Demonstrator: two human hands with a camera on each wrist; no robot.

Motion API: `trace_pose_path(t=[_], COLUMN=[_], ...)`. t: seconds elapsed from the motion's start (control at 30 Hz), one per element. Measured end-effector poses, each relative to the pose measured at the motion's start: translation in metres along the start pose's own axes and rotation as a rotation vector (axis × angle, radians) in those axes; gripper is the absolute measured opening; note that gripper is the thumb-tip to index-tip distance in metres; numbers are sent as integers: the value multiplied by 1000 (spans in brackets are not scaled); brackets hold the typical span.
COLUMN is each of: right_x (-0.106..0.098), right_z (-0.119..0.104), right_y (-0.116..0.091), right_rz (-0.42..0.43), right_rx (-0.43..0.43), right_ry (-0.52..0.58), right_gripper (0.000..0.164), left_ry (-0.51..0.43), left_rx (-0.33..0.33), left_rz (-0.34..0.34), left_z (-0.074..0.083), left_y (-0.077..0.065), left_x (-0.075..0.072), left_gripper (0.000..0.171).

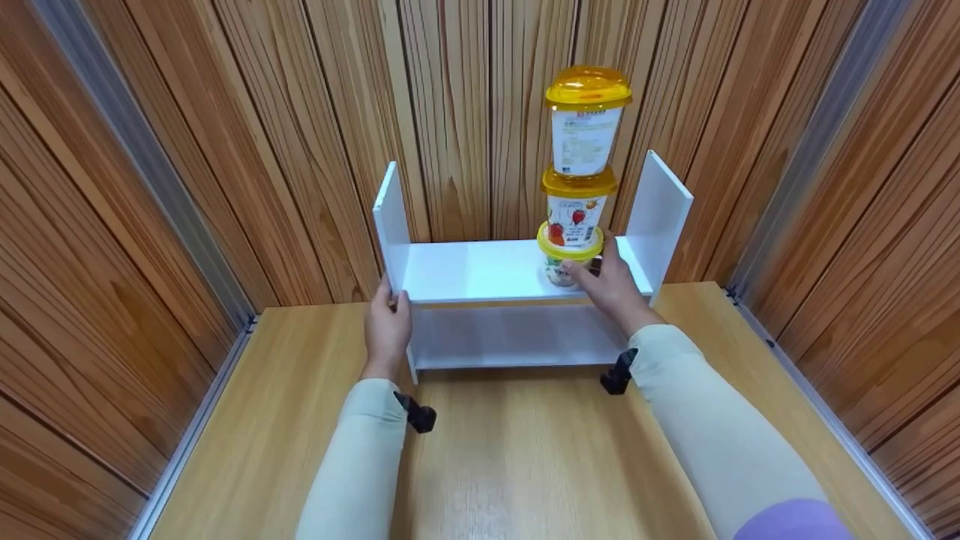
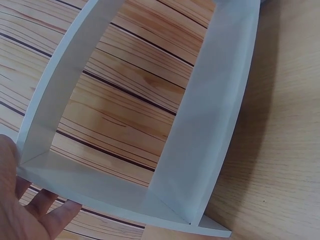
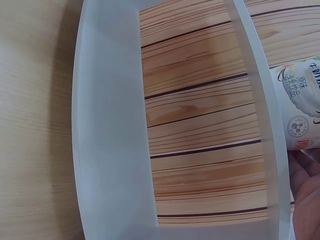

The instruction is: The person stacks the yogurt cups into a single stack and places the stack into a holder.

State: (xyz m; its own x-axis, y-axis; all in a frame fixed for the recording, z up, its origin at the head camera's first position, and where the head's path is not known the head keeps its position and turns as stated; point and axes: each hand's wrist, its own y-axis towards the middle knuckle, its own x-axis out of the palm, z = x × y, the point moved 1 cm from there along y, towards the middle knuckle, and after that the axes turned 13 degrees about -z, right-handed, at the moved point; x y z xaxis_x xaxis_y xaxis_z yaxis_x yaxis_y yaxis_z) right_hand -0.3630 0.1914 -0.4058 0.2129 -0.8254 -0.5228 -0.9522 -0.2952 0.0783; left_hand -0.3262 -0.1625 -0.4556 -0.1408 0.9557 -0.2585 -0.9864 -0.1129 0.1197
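A white two-tier shelf (image 1: pixel 495 274) stands at the back. My left hand (image 1: pixel 387 330) grips its left side panel (image 1: pixel 391 225); in the left wrist view the fingers (image 2: pixel 60 217) show along the panel's outer side. Three yellow-lidded cups are stacked on the upper board's right half. My right hand (image 1: pixel 619 291) holds the lowest, short cup (image 1: pixel 556 270), thumb across its front. The middle cup (image 1: pixel 574 214) has strawberry pictures, and the top cup (image 1: pixel 586 139), the tallest, wears a domed lid (image 1: pixel 589 86). In the right wrist view, the held cup (image 3: pixel 300 107) shows printed characters.
The shelf's right side panel (image 1: pixel 660 217) rises close beside the stack. Behind it is a wood-plank wall (image 1: pixel 457 112), with more plank walls at both sides. The wooden tabletop (image 1: pixel 510 465) extends in front. Black wrist mounts (image 1: pixel 420 414) hang under both sleeves.
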Motion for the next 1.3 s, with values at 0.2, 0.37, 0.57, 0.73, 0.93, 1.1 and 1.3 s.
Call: trace_pose_path(t=[0.2, 0.37, 0.57, 0.73, 0.93, 1.1, 1.3], right_x=[3, 3, 1, 1, 1, -11, -33], right_z=[-3, -5, -5, -4, -5, -9, -20], right_y=[3, 5, 6, 4, 3, -3, -19], right_rz=[-18, -46, -65, -75, -92, -111, -129], right_rx=[7, 21, 20, -17, -52, -22, -49], right_ry=[21, 48, 85, 117, 143, 177, 39], right_gripper=[104, 106, 104, 96, 92, 114, 110], left_ry=[-4, 13, 5, 18, 31, 63, 211], left_rx=[-19, -20, -2, -11, -49, -81, -143], left_rz=[-16, 3, -4, -15, -36, -128, -244], left_z=[1, 0, 1, 1, 1, 2, 8], left_y=[1, 2, 2, 2, 0, -6, -19], left_x=[-1, -1, 0, 1, 0, -6, -29], left_gripper=[57, 57, 56, 57, 59, 62, 71])
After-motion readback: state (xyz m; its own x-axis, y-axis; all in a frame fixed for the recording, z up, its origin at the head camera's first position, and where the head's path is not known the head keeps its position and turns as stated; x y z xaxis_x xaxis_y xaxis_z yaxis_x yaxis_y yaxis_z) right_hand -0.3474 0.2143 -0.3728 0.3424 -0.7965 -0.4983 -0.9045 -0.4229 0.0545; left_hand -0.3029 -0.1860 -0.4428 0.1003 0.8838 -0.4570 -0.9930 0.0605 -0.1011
